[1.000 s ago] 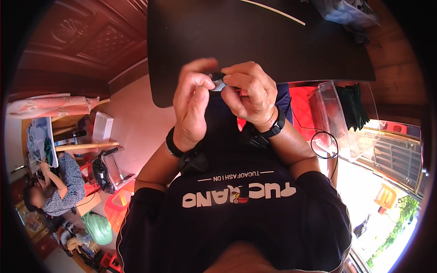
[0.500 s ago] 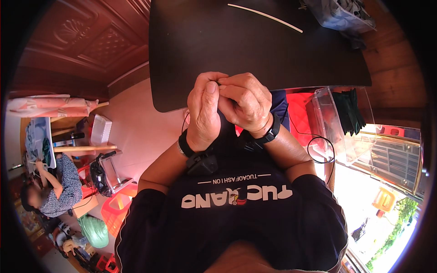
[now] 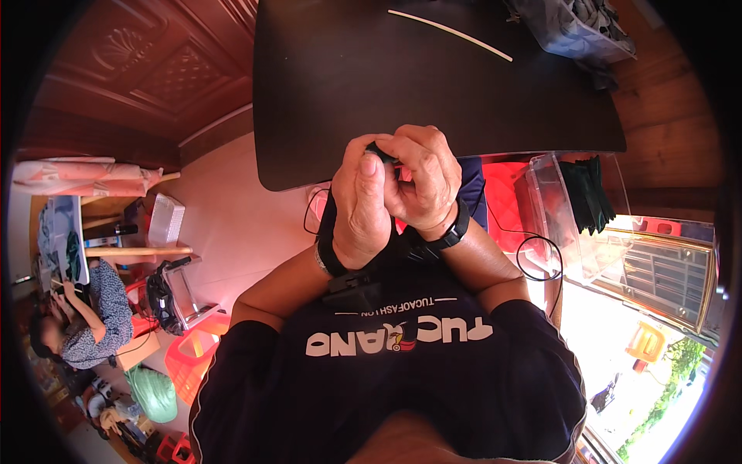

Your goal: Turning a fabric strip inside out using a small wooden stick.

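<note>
Item: small dark piece [image 3: 380, 151], one, mostly covered; it is sitting between the two hands, at the near edge of the table [image 3: 325, 93].

Left hand [image 3: 362, 207]: standing upright, thumb pointing away from the body, index finger curling over toward the piece. Fingers appearing to pinch its left side.

Right hand [image 3: 423, 174]: fingers bending inward, tips meeting the piece from the right and apparently gripping it.

Relation: the piece is lying directly at both sets of fingertips, neither hand being nearer. Its visible part is slanting from upper left down to lower right; the full long axis is staying hidden, so cannot be told.

Also on table: pale strip [image 3: 453, 32], lying well apart, beyond the hands.

Differences: against one second ago, the hands are standing closer together, the left index is no longer lifting away, and the piece's grey-blue patch is no longer showing.
</note>
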Tool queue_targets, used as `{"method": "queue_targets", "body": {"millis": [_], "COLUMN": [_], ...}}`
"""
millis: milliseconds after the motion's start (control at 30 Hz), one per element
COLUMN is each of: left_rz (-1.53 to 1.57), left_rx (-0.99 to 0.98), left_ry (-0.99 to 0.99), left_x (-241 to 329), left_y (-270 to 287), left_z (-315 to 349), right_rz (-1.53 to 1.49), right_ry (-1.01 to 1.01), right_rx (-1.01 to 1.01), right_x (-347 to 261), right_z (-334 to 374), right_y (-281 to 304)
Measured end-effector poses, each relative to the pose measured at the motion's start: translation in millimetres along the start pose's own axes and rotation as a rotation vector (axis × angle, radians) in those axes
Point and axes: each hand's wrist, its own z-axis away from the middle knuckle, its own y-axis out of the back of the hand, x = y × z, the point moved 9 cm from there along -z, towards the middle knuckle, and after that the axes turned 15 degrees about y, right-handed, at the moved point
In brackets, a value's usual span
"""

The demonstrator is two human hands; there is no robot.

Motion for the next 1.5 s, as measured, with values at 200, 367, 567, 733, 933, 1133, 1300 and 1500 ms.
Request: {"method": "queue_targets", "body": {"millis": [200,367,567,733,933,1133,1300,1500], "left_rz": [-0.003,0.089,0.322,0.297,0.291,0.225,0.250,0.138], "left_rx": [0.022,0.035,-0.146,-0.156,-0.084,-0.067,-0.114,-0.144], "left_ry": [-0.036,-0.138,-0.008,0.015,-0.013,-0.006,0.025,-0.074], "left_x": [3.2,8.9,-2.1,-10.2,-9.8,-15.3,-12.0,-5.7], "left_y": [2.6,11.0,9.0,20.1,32.4,32.7,30.0,25.3], "left_z": [-0.3,6.5,-7.1,-9.7,-11.1,-10.5,-7.4,-3.3], "right_rz": [0.017,-0.067,-0.228,-0.425,-0.633,-0.744,-0.612,-0.417], "right_ry": [-0.039,-0.122,-0.285,-0.403,-0.368,-0.640,-0.534,-0.423], "right_rx": [0.014,0.000,-0.009,-0.059,-0.128,-0.095,-0.122,-0.132], "right_x": [9.2,14.4,35.3,39.5,25.9,38.7,37.8,32.2], "right_z": [-0.4,-1.6,3.7,9.1,9.0,23.2,21.1,10.4], "right_y": [-0.4,1.7,1.3,-7.3,-17.1,-26.3,-22.0,-12.7]}}
